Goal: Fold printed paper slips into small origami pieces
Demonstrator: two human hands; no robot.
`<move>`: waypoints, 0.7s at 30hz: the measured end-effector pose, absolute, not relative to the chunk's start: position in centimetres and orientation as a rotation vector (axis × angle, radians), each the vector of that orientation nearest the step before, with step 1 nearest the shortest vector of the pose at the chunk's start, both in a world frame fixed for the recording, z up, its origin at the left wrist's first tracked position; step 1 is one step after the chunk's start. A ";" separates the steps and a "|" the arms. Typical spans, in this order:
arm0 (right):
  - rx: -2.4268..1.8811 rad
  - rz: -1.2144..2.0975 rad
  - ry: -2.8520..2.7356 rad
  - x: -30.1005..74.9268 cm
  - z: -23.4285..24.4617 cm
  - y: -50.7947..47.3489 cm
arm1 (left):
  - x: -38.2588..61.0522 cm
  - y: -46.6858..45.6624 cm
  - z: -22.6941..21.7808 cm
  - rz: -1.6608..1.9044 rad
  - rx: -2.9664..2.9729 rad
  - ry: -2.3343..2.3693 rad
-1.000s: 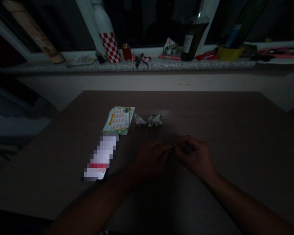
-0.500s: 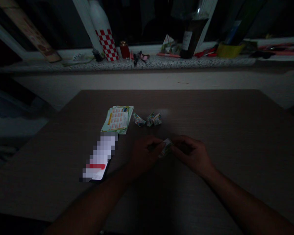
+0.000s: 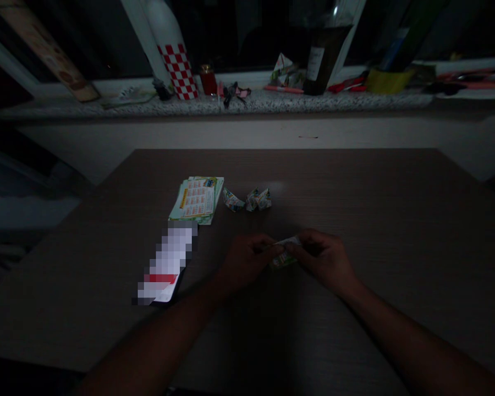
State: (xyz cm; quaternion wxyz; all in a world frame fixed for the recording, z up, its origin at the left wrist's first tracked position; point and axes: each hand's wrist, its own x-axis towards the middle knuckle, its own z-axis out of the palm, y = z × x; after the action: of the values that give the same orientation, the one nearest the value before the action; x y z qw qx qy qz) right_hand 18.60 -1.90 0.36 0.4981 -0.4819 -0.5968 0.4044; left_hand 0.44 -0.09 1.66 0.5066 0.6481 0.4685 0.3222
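Observation:
Between my two hands is a small piece of printed paper [image 3: 286,259], pale with green and coloured print, partly covered by my fingers. My left hand [image 3: 249,257] pinches its left side, thumb on top. My right hand [image 3: 323,257] grips the right side, its thumb close to the left one. Just beyond the hands, several small folded paper pieces [image 3: 234,201] with the same sort of print stand on the table. A stack of printed paper slips [image 3: 197,199] lies to their left.
A phone with a lit, blurred screen [image 3: 165,264] rests on the wooden table [image 3: 355,187], left of my left forearm. Behind the table, a granite sill [image 3: 272,103] bears a red-and-white checked bottle [image 3: 179,69], a red jar [image 3: 208,81], a dark bottle [image 3: 317,63] and a yellow container [image 3: 388,81].
The paper has turned from a tilted, narrow view to a wider, flatter one. My thumbs have come closer together over it. The folded pieces, stack and phone remain in place.

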 end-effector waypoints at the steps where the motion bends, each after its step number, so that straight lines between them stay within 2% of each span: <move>1: -1.180 0.953 -1.454 18.7 0.3 -1.9 | 0.4 -0.1 1.7 0.792 1.553 1.146; 4: -1.216 0.853 -1.512 19.0 0.3 -1.9 | 0.2 -0.1 1.9 0.857 1.585 1.201; 9: -1.187 0.612 -1.682 19.5 0.9 -2.1 | -0.4 0.0 2.3 0.949 1.957 1.250; 21: -0.831 0.211 -1.928 20.0 1.7 -2.0 | -0.5 -0.1 2.3 1.122 2.538 1.037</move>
State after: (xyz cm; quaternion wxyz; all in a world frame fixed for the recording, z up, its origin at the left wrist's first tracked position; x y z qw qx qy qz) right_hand 20.00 -1.97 1.68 0.4933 -0.3425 -0.7948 0.0870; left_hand -0.49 -0.12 2.34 0.0896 0.8532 0.3487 0.3774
